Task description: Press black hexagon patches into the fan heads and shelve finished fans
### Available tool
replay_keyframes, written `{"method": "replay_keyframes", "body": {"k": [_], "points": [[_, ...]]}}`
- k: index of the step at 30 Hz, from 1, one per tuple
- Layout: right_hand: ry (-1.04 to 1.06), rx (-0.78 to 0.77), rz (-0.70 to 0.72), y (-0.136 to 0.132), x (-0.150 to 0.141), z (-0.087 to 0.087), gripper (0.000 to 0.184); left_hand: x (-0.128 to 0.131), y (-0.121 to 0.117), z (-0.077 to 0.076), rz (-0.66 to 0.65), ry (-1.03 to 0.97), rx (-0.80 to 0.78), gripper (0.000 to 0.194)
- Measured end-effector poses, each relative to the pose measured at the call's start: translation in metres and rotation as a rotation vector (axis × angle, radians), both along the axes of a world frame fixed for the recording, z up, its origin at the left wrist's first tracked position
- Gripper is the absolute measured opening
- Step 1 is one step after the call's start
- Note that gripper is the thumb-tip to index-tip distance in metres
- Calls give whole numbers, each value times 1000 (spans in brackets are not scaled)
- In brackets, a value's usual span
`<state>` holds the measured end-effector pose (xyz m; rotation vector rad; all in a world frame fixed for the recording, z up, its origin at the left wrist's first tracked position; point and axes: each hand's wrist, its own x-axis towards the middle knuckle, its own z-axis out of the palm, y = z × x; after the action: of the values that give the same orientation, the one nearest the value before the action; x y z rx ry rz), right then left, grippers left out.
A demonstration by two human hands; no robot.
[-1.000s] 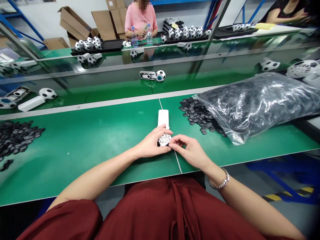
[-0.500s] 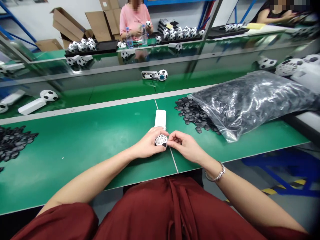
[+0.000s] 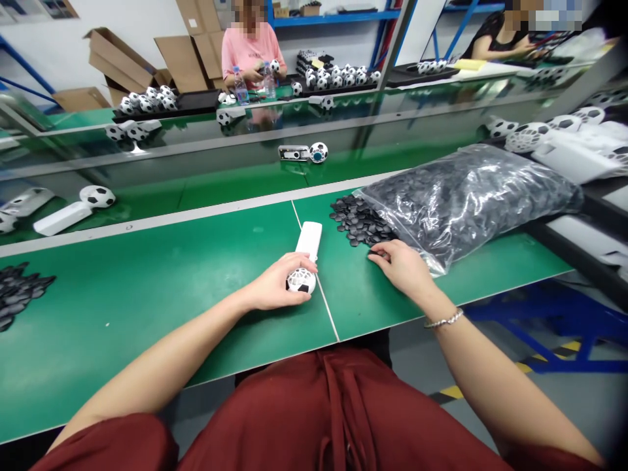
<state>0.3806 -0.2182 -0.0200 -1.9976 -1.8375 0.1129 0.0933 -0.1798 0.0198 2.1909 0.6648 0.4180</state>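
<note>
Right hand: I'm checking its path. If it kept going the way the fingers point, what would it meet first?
The right hand points up-left at the loose black pieces spilled from the bag; its fingertips seem already at their near edge.

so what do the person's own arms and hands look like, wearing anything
Both forearms are bare, with no sleeves in view and no gloves on either hand. The left hand shows no ring, watch or band. The right hand has a thin silver-coloured chain bracelet at the wrist. Below the arms lies dark red clothing with a tied cord down its front.
</note>
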Motion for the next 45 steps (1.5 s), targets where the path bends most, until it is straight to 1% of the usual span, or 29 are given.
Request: {"method": "replay_keyframes", "body": {"k": [1,3,5,6,8,10,14,17,20,22,23,25,27,29,31,33,34,38,42,45], "points": [[9,-28,9,2,0,2,14,-1,0,0,25,16,4,42],[5,-93,33,5,2,8,12,-4,-1,1,140,64,-8,49],[-11,-171,56,8,3,15,9,-8,-2,0,229,99,-61,55],[-11,-211,65,9,3,18,9,-10,-1,0,237,103,-93,56],[0,-275,92,11,3,24,12,-15,1,1,213,93,-132,55],[-20,-300,137,13,2,26,14,-20,4,2,193,84,-134,54],[-149,-249,210,14,4,26,9,-22,3,5,183,101,-89,56],[-165,-203,223,14,4,28,6,-20,0,5,221,114,-60,52],[-79,-135,216,10,-5,33,3,-18,0,5,228,107,-66,49],[68,-110,229,7,-18,35,2,-19,1,5,190,97,-64,48],[151,-113,250,5,-26,36,6,-20,2,5,163,89,-57,49],[295,-130,328,1,-43,35,13,-22,4,6,109,75,-44,50],[396,-153,418,-2,-59,34,17,-23,7,6,70,68,-45,51],[480,-196,479,-4,-71,33,16,-24,9,6,54,68,-56,51],[550,-259,511,-5,-80,34,14,-24,10,6,48,62,-62,52],[579,-287,534,-5,-85,35,11,-24,11,5,43,55,-59,52],[573,-272,548,-5,-88,36,10,-24,11,4,42,52,-56,52],[520,-154,572,-5,-96,38,7,-24,10,3,37,57,-29,52],[597,-215,561,-3,-103,36,6,-22,8,4,48,94,-1,51],[581,-215,581,1,-107,33,5,-20,6,4,77,105,19,48]]}}
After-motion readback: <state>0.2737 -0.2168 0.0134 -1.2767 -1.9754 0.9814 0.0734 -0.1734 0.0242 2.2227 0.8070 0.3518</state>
